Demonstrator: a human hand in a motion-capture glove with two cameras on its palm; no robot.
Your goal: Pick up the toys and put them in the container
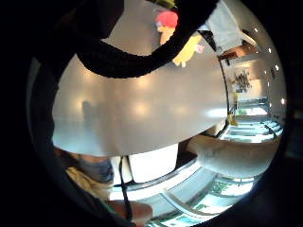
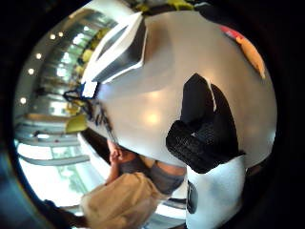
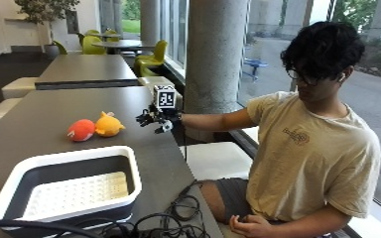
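A person sits at the long side of a dark grey rectangular table (image 3: 58,111), the gloved right hand (image 3: 156,120) raised above the table surface near its edge, arm extended. The fingers are spread and relaxed and nothing is held in them. In the thumb side palm view, black gloved fingers (image 2: 205,126) stand out over the bare tabletop with no object between them.

Two soft toys lie on the table, well apart from the hand. The first is a round red-orange plush toy (image 3: 81,130). The second is a round yellow-orange plush toy with a small tuft on top (image 3: 109,125). The two are touching, side by side, the red one farther from the hand. In the little finger side palm view both appear on the tabletop, partly behind a black strap: the red one (image 1: 166,20) and the yellow one (image 1: 187,51).

A rectangular container with a white rim, dark walls and a white perforated floor (image 3: 19,173) sits on the table, near the toys but separate from them. Nothing is visible inside it. Black cables (image 3: 170,218) lie coiled on the table beside the container.

The bare left hand (image 3: 250,228) rests at the person's lap, touching none of the task's things.
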